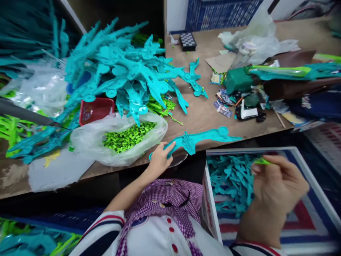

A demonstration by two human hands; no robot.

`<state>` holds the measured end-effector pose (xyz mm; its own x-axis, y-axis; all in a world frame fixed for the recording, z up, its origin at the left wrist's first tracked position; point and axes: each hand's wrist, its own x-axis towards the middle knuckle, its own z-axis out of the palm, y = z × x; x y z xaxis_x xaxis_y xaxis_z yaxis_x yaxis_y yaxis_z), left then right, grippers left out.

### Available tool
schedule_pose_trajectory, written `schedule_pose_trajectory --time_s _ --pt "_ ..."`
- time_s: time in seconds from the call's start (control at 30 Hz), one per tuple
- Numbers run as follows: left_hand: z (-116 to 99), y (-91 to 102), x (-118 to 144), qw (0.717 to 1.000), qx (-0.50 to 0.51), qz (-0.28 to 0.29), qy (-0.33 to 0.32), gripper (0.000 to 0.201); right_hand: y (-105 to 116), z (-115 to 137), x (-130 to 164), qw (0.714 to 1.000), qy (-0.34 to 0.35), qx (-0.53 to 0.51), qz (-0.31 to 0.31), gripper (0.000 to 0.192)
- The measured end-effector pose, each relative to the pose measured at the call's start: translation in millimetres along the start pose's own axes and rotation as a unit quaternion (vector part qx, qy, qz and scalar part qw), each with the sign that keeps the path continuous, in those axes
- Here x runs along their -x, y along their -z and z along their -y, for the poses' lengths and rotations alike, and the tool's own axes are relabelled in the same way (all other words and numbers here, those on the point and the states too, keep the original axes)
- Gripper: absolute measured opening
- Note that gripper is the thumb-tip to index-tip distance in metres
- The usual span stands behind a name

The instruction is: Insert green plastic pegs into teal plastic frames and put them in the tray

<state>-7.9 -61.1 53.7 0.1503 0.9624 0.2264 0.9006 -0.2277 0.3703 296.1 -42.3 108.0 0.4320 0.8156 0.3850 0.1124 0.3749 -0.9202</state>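
Note:
My left hand (160,156) is closed round one end of a long turquoise plastic part (205,138), which reaches to the right along the table's front edge. Over the white bin my right hand (278,181) is raised, slightly blurred, its fingers pinching a small lime-green plastic piece (262,161). Left of my left hand, an open clear plastic bag (87,142) holds many small green pieces (128,137). A large heap of turquoise parts (119,67) lies behind the bag.
The white bin (295,156) at right contains turquoise parts (231,177). A red tray (96,110) sits behind the bag. Further right on the table (191,113) are a green container (238,80), small packets and plastic wrap. A blue crate (221,14) stands at the back.

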Motion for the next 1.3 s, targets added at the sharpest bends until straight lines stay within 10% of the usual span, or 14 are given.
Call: schedule_pose_trajectory --time_s 0.1,0.33,0.9,1.3 --pt "21 -40.9 -8 0.998 -0.015 0.028 0.047 0.051 4 -48 -31 0.973 -0.004 0.139 0.187 0.019" --pt "41 -45.7 -23 0.999 -0.021 0.033 0.031 0.047 -30 -161 -89 0.907 0.081 0.266 0.315 0.024" --pt "37 -48.7 -25 0.998 -0.007 0.05 0.047 0.043 -27 -154 -88 0.827 0.13 0.351 0.419 0.023" --pt "40 -49.3 -27 0.997 -0.029 0.073 0.029 0.044 -23 -155 -71 0.9 0.086 0.308 0.298 0.021"
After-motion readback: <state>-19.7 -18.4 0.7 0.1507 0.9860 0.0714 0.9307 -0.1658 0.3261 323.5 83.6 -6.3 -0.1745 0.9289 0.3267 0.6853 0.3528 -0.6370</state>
